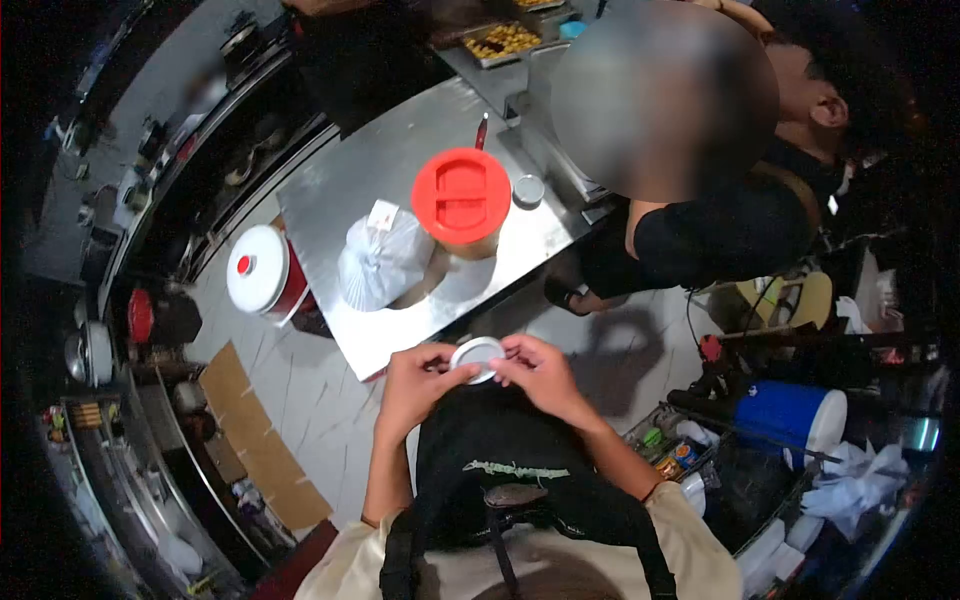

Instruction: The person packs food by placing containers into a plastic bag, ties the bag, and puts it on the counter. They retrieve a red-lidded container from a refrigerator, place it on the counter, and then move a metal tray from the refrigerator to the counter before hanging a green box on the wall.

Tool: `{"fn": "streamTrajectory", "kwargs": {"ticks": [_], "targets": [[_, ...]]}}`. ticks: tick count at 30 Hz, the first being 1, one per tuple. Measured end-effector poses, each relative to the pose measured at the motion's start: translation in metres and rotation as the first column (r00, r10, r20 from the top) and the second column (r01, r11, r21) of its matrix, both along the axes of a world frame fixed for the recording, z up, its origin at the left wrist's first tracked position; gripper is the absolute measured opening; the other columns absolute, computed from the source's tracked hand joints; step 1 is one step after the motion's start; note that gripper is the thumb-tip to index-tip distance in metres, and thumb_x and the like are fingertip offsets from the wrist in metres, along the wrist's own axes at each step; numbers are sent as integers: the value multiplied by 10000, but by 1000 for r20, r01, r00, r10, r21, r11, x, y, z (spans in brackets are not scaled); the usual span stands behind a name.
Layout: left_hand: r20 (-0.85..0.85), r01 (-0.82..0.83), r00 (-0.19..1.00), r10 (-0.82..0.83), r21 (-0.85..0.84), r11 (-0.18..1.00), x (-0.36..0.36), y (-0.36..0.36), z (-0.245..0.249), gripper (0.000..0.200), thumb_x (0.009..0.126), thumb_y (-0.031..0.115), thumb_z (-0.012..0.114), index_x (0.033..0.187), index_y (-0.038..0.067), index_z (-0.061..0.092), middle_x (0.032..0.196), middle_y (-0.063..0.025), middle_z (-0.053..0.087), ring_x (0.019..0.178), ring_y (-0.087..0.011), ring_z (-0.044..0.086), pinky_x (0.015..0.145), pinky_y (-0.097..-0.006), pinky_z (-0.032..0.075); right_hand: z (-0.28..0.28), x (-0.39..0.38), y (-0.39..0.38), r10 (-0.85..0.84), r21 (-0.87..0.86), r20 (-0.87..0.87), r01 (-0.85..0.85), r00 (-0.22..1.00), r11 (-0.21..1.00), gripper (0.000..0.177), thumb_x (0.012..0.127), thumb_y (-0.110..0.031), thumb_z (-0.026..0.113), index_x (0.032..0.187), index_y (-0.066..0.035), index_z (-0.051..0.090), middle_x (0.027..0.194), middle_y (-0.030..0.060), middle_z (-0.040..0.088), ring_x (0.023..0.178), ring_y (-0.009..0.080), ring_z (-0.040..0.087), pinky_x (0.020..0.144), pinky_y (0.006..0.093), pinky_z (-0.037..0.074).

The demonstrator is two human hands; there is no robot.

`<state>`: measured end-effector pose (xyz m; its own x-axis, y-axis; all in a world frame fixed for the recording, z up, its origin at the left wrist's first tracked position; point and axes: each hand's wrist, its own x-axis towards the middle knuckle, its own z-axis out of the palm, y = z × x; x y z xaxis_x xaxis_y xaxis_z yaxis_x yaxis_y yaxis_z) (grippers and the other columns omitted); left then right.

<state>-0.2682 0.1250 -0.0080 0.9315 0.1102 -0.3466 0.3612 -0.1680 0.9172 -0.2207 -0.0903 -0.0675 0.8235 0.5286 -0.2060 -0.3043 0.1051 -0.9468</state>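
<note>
A small round white lid or shallow disc [478,359] is held between my two hands, in front of my dark apron. My left hand [423,382] pinches its left edge, thumb on top. On its right edge my right hand [535,372] closes its fingers and thumb. Beyond my hands, a steel table [345,320] bears a knotted white plastic bag [383,262] and a container with a red lid [461,197]. A small round tin [528,191] stands to the right of the red lid, and a red-handled tool [482,132] lies behind it.
A person in black [715,230] stands at the right of the table. A white-lidded red cooler [262,268] is at the table's left. Trays of food [502,42] stand at the back. Flat cardboard [265,440] lies lower left; a blue drum [785,420] lies right.
</note>
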Motion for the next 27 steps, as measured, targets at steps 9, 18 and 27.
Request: {"fn": "streamTrajectory", "kwargs": {"ticks": [9,18,27], "targets": [[4,165,986,-169,173,971,65,-26,30,156,916,121,766,977,-22,778,811,-12,740,670,-53,598,608,-228,487,-48,-3,-95,-359,-322,331,462,873,826,191,1001,-131,669,1107,23,709,892,83,686,745,133,657,643,284,530],[-107,734,679,-726,74,675,115,-146,-41,219,1019,183,682,1051,-34,703,875,7,653,793,-75,558,725,-244,461,-67,-49,-146,-530,-432,488,719,694,544,268,960,-214,684,1081,19,736,994,192,711,924,339,694,817,417,539],[17,920,343,-939,197,340,126,-370,-98,218,900,157,800,963,-43,744,787,-92,745,706,-104,655,666,-297,521,-80,-89,-306,-847,-268,98,833,523,484,217,964,-107,704,1116,48,701,925,103,716,762,135,680,685,288,552]]}}
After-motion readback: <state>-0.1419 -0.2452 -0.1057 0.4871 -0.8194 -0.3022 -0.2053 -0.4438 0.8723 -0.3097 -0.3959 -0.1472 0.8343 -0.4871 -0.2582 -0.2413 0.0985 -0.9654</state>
